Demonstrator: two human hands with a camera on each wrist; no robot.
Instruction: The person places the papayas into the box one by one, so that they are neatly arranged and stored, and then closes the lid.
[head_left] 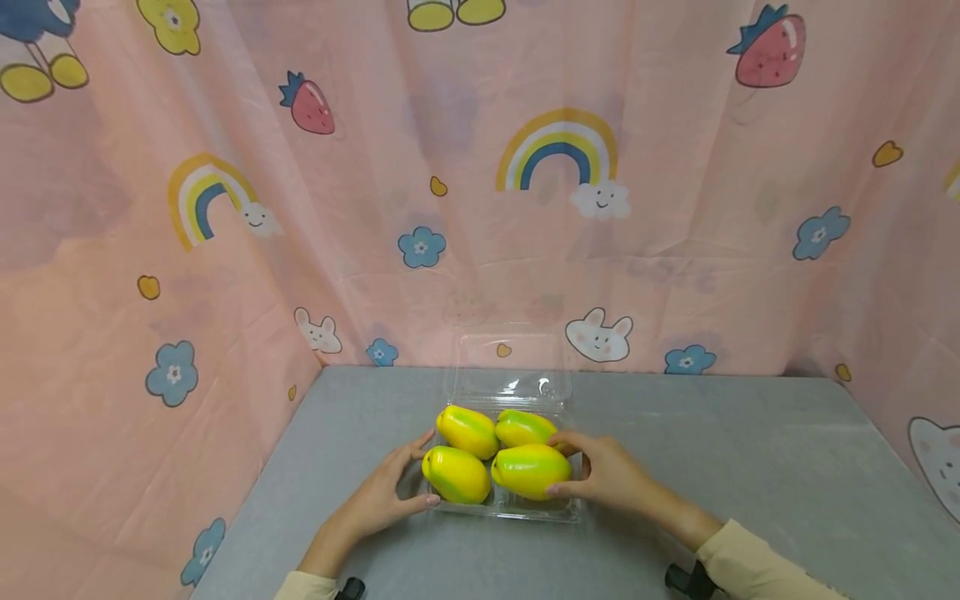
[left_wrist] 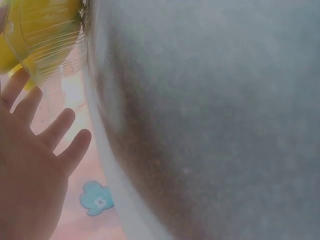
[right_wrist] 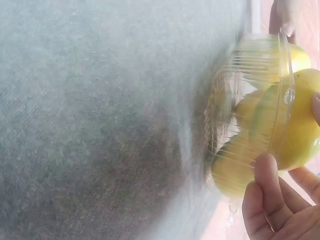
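Note:
Several yellow-green mangoes fill a clear plastic clamshell box [head_left: 525,510], its lid [head_left: 510,358] raised at the back. My right hand [head_left: 611,475] holds the front right mango [head_left: 529,472], thumb on its near side and fingers on its far side. In the right wrist view, other fingers [right_wrist: 267,175] touch the box's side. At the box's left side my left hand [head_left: 382,492] rests with fingers extended and thumb near the front corner. The front left mango [head_left: 456,475] lies beside it; two more sit behind, a left one [head_left: 467,431] and a right one [head_left: 523,428].
The box stands on a grey tabletop [head_left: 720,467]. Behind and on both sides hangs a pink printed curtain [head_left: 480,208], with the raised lid close to it.

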